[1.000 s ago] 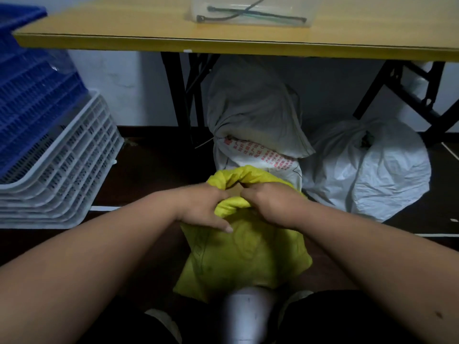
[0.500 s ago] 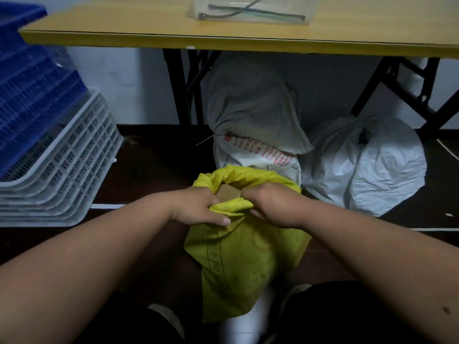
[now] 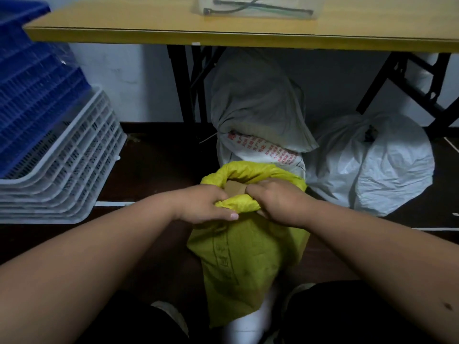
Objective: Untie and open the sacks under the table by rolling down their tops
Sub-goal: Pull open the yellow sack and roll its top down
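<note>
A yellow sack [image 3: 246,259] stands on the floor between my knees, its top rolled into a thick rim with a brown cardboard piece [image 3: 234,188] showing in the mouth. My left hand [image 3: 201,204] grips the near rim on the left, and my right hand [image 3: 278,202] grips it on the right, fingers curled into the opening. Behind it, under the table, stands a tall grey-white sack with red print [image 3: 258,115]. A white sack [image 3: 380,165] with a knotted top lies to its right.
The yellow table top [image 3: 149,28] runs across the top, with a clear box of dark ties [image 3: 258,8] on it. Black table legs [image 3: 178,83] stand behind the sacks. Stacked white and blue plastic crates [image 3: 62,157] fill the left side.
The yellow sack's mouth has opened wider and its body has stretched downward. Both hands stay on the near rim, now a little further apart.
</note>
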